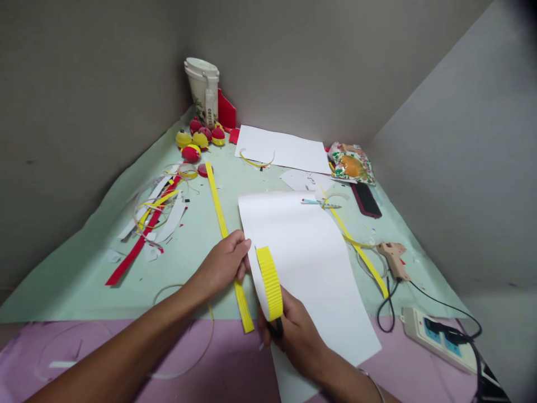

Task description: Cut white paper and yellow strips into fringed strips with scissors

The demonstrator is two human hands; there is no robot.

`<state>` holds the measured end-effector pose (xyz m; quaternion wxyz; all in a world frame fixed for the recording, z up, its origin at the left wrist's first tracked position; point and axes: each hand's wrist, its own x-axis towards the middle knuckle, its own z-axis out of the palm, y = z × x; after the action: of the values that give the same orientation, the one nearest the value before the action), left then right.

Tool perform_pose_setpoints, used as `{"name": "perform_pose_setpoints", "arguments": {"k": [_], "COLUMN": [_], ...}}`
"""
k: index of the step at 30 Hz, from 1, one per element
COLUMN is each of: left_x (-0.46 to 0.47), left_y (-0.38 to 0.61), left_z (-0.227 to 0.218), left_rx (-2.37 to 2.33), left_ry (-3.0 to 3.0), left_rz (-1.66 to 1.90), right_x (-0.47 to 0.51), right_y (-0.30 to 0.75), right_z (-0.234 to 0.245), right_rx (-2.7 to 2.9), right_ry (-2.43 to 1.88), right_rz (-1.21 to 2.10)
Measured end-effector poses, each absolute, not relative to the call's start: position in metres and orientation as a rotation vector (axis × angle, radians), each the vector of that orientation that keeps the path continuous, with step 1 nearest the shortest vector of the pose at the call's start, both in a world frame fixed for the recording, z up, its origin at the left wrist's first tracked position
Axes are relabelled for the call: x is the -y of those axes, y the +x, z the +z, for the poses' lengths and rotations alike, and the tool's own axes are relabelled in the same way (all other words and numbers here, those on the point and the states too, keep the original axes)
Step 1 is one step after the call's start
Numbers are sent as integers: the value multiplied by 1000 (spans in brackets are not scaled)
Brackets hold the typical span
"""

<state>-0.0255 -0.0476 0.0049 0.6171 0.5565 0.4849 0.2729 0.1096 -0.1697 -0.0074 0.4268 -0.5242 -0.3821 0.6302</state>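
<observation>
My left hand (224, 264) pinches the left edge of a large white sheet of paper (312, 263) that curls up over the table. A short corrugated yellow strip (270, 281) lies along that edge. My right hand (296, 333), low under the sheet, grips the strip's lower end together with a dark object I cannot make out. A long yellow strip (220, 210) lies flat on the table under my left hand.
A glue gun (393, 258) and a power strip (436, 336) lie at right, with a black cable. A phone (366, 199) and snack packet (352, 164) sit behind. Paper scraps (153, 215), red-and-yellow balls (197, 140), a white cup (203, 87) and another white sheet (283, 148) are at left and back.
</observation>
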Motion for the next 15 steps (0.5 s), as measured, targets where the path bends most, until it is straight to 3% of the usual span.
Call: {"name": "perform_pose_setpoints", "arguments": {"k": [15], "left_x": [46], "left_y": [-27], "left_z": [4], "left_rx": [-1060], "left_ry": [1305], "left_rz": [587], "right_x": [166], "right_y": [111], "right_z": [0], "right_rx": [938], "right_ry": [-1305], "right_rz": [1563]}}
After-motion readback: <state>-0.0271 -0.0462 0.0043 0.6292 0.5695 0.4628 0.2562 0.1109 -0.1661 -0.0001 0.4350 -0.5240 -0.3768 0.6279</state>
